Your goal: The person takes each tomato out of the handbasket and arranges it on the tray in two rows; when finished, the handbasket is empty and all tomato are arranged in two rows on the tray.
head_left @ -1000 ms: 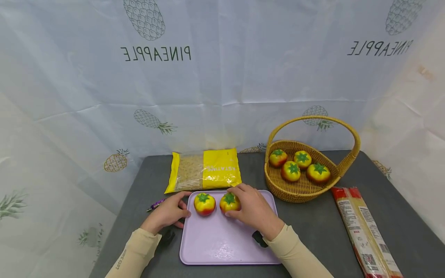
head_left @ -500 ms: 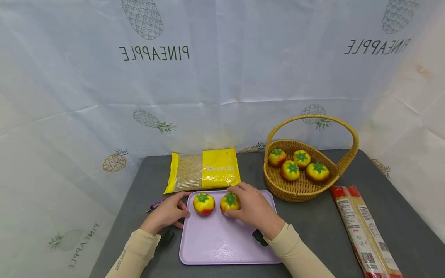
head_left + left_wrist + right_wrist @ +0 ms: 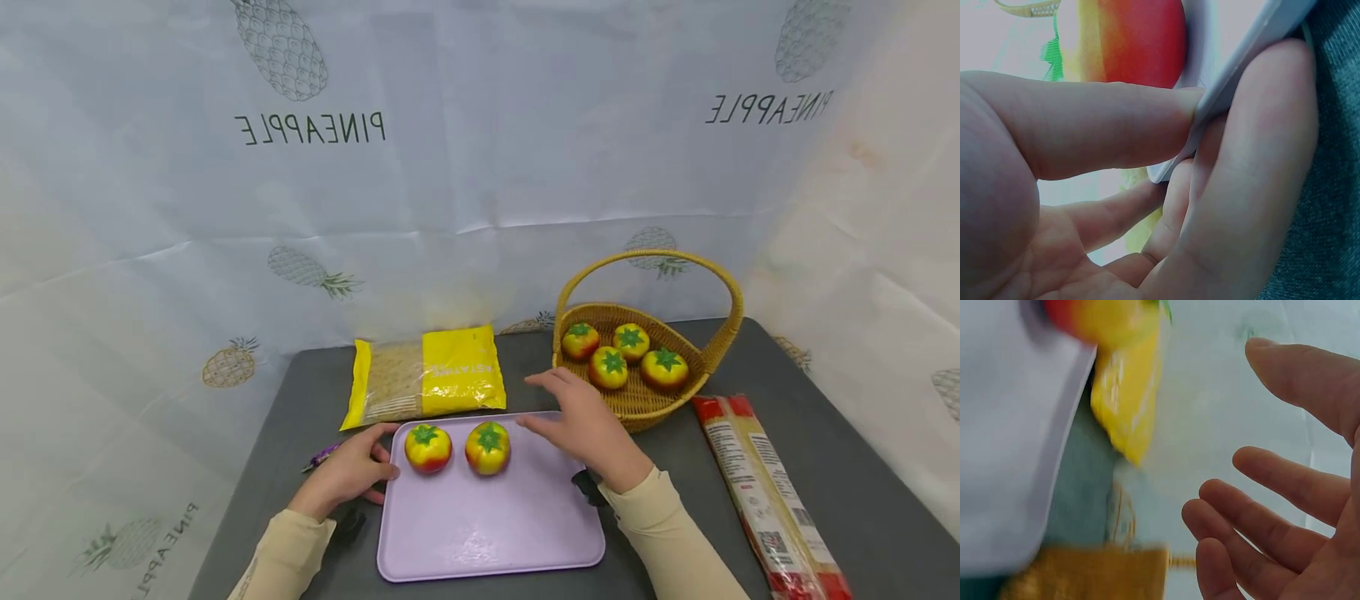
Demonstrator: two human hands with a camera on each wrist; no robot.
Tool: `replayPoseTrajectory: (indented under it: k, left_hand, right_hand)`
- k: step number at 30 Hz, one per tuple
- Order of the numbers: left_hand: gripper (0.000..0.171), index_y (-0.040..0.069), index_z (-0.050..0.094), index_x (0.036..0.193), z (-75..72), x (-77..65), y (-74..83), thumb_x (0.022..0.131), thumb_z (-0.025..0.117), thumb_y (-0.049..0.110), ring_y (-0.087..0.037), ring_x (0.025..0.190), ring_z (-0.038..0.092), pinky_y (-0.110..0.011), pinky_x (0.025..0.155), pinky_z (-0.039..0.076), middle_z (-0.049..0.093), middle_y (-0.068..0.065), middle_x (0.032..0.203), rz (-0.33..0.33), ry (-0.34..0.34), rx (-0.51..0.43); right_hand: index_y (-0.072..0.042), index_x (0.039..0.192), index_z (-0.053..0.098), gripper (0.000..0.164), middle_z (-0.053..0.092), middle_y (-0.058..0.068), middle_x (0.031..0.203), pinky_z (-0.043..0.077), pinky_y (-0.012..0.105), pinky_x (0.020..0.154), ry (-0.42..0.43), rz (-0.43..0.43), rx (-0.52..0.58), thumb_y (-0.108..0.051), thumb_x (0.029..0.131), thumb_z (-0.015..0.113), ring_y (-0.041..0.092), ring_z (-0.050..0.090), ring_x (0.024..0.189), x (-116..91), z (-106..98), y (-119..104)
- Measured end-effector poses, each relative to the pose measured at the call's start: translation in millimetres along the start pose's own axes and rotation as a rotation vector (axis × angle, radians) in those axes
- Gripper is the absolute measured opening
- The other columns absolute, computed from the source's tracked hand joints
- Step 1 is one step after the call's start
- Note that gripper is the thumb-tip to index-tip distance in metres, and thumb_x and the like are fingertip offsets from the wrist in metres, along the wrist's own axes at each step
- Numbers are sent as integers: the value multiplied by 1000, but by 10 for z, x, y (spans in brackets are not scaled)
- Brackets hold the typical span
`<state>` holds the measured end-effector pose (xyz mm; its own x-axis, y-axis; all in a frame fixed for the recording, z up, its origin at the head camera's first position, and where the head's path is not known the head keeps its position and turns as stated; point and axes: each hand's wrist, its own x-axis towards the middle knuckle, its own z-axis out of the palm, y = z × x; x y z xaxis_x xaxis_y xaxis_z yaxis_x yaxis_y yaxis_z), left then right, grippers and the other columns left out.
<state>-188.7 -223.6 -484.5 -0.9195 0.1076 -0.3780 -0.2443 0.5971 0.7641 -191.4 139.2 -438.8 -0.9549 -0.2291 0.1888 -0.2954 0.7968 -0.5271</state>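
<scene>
Two yellow-and-red tomatoes with green star-shaped tops, the left tomato [image 3: 428, 450] and the right tomato [image 3: 487, 450], sit side by side near the far edge of a lilac tray [image 3: 491, 533]. My left hand [image 3: 347, 473] grips the tray's left rim; in the left wrist view the thumb [image 3: 1116, 125] lies on the rim, with fingers beneath it. Over the tray's far right corner is my right hand [image 3: 592, 425], its fingers spread and nothing in them. It is apart from the right tomato, between that and the wicker basket [image 3: 637, 412].
Several more tomatoes lie in the tall-handled basket at the back right. Behind the tray is a yellow pasta bag [image 3: 461, 371]. A long red-ended noodle packet [image 3: 768, 500] lies at the right. Beside my left hand is a small purple wrapper [image 3: 322, 456].
My right hand has let go of the right tomato and moved right, towards the basket. That tomato stays on the tray. My left hand keeps its grip on the rim. The head view has shifted slightly.
</scene>
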Motion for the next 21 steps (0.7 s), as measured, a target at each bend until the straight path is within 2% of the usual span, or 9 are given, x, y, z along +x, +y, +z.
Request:
replayPoseTrajectory:
  k: [3,8,13,17,21]
  left_hand:
    - [71,10,52,155,2,-2,-1,91,81,1,-24,80,67,-41,60,68,57,-14,101,2,-7,-2]
    - [71,10,51,156,-27,3,10,91,80,2,-25,78,66,-42,61,68,56,-14,101,2,-24,-9]
    - [73,9,51,156,-59,17,24,90,81,2,-26,78,65,-42,62,68,55,-15,101,8,-38,-17]
    - [73,8,50,156,-63,13,28,90,81,1,-25,80,65,-42,61,68,56,-15,101,7,-38,-23]
    - [73,7,50,156,-49,-14,31,90,81,1,-25,80,65,-43,61,68,56,-14,101,-10,-38,-25]
  right_hand:
    - [-12,141,69,61,69,12,139,61,57,105,28,22,-37,-39,90,88,34,68,123,-17,-189,227]
    - [-4,145,65,65,65,24,144,54,67,109,53,71,-101,-38,93,86,46,62,130,-32,-634,650]
    - [2,148,60,68,60,29,146,51,70,110,27,107,-152,-30,94,85,51,59,132,-34,-1020,1002]
    - [2,150,58,67,56,32,150,49,73,109,-32,148,-170,-26,95,83,54,55,136,-45,-1162,1190]
    - [4,149,57,66,54,34,151,49,73,110,-76,162,-204,-23,95,83,56,54,136,-54,-1167,1314]
